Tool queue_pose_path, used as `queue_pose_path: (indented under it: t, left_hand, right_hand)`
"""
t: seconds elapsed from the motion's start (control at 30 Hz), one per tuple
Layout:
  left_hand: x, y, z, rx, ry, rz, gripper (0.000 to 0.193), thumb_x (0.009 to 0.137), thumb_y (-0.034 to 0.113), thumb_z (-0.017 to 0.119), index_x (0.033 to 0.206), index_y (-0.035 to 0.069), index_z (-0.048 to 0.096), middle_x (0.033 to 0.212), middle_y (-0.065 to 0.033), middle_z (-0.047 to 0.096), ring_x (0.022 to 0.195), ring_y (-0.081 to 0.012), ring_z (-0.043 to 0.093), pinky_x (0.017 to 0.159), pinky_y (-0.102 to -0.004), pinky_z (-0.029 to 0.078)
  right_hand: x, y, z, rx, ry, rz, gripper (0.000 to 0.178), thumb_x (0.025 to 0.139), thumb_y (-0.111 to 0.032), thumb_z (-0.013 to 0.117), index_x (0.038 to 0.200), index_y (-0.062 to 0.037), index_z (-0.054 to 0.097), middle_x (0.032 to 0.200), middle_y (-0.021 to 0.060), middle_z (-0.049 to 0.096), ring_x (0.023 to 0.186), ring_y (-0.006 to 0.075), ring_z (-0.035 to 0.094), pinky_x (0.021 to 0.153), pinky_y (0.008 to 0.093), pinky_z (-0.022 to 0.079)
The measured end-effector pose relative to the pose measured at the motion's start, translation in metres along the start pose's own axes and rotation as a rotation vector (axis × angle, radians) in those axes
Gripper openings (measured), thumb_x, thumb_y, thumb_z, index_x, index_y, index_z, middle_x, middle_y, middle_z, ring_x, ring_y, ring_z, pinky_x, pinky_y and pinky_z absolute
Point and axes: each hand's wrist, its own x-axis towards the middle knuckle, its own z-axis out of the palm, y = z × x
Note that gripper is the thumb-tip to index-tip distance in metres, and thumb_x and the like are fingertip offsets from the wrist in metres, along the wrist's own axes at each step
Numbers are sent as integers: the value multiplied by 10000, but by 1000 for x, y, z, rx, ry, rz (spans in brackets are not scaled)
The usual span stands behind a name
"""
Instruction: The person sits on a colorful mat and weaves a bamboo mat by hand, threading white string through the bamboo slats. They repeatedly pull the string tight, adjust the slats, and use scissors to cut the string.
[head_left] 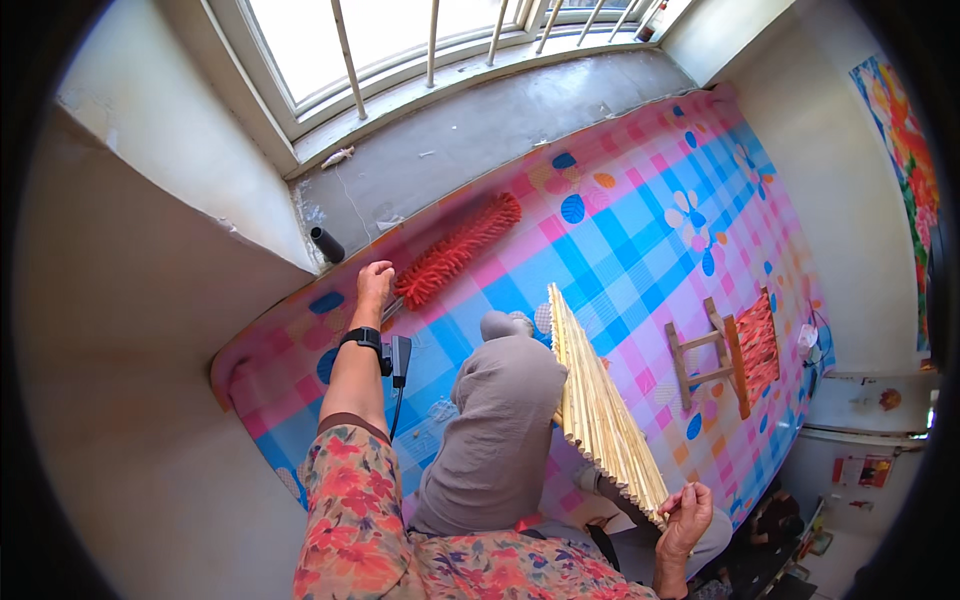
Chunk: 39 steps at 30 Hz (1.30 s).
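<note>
My left hand (pixel 375 283) is stretched out to the far left, its fingers closed; whatever they hold is too small to make out. Right beside it lies a red fluffy duster (pixel 458 252), its thin metal handle pointing toward my wrist. A panel of pale, straw-coloured stalks (pixel 603 405), joined side by side, slants across my right knee. One edge of it is ragged with cut stalk ends. At the panel's near corner, my right hand (pixel 688 512) has its fingertips pinched together. I cannot see what, if anything, is between them.
I sit on a pink and blue checked sheet (pixel 640 260). To the right lies a wooden folding stool (pixel 722 352) with a red patterned seat. A black tube (pixel 327 245) stands by the wall corner, below a barred window (pixel 390 50). A cabled device (pixel 400 358) hangs at my left wrist.
</note>
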Motion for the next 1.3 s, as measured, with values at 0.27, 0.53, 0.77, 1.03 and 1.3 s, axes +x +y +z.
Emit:
queue_pose_path:
  t: [0.27, 0.53, 0.77, 1.03, 1.3]
  left_hand:
    - [-21, 52, 10, -373, -316, -123, 200, 930, 146, 591, 1083, 45, 669, 981, -59, 706, 943, -159, 647, 798, -332, 510]
    - [-109, 166, -15, -607, -554, -73, 187, 979, 189, 557, 1074, 44, 627, 1000, -106, 710, 896, -217, 702, 743, -343, 568]
    - [-145, 227, -29, -601, -543, -26, 188, 979, 184, 553, 1075, 40, 627, 1047, -128, 701, 914, -234, 704, 748, -347, 575]
    - [-209, 260, -37, -672, -717, 55, 207, 974, 169, 571, 1088, 7, 634, 1050, -139, 690, 933, -244, 698, 777, -359, 577]
    - [-304, 274, -49, -787, -928, 111, 238, 1021, 166, 501, 1111, -25, 611, 1060, -148, 674, 940, -245, 700, 833, -360, 570]
  right_hand:
    - [5, 5, -6, 1, -18, 0, 108, 970, -141, 588, 972, -50, 530, 722, 21, 507, 552, 97, 520, 477, 239, 473]
    - [0, 1, 5, 46, -37, -16, 124, 962, -137, 602, 938, -28, 547, 687, 33, 556, 551, 100, 534, 501, 240, 474]
    - [1, 8, 1, 148, -72, -61, 126, 959, -160, 615, 956, -49, 554, 708, 19, 553, 565, 95, 550, 509, 244, 497]
    - [-8, -35, 21, 262, -175, -131, 94, 953, -127, 609, 962, -43, 567, 758, 38, 598, 643, 122, 594, 596, 272, 527]
    - [-36, -105, 109, 65, -897, -336, 68, 942, -29, 580, 969, 4, 633, 1234, 139, 589, 1184, 214, 555, 1035, 350, 399]
